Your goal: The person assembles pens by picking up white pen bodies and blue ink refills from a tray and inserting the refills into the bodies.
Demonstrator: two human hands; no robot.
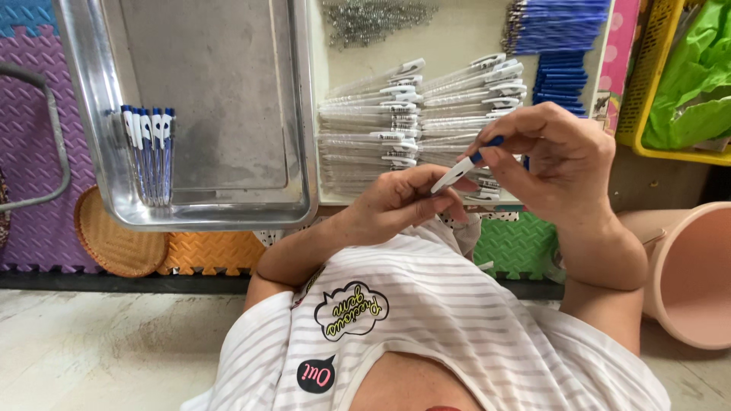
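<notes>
Head view
Left hand: the left hand is curled, its fingers clenched around the lower, white end of a pen, just above the striped shirt.
Right hand: the right hand pinches the blue upper tip of the same pen between thumb and fingertips, so both hands are grasping it.
Pen: slim, with a white barrel and a blue end, tilted up toward the right hand; it spans the small gap between the two hands.
Behind the hands: rows of clear pen barrels with white clips lie side by side in a shallow pale box, just beyond the fingers.
Farther back: a pile of small metal springs and a stack of blue refills lie in the same box, well beyond the right hand.
Left of the left hand: a steel tray holds a short row of finished blue and white pens against its left wall.
Right of the right hand: a pink bucket sits near the forearm, and a yellow basket holds green bags.
Floor: purple, orange and green foam mats, with a round woven mat under the tray's corner.
</notes>
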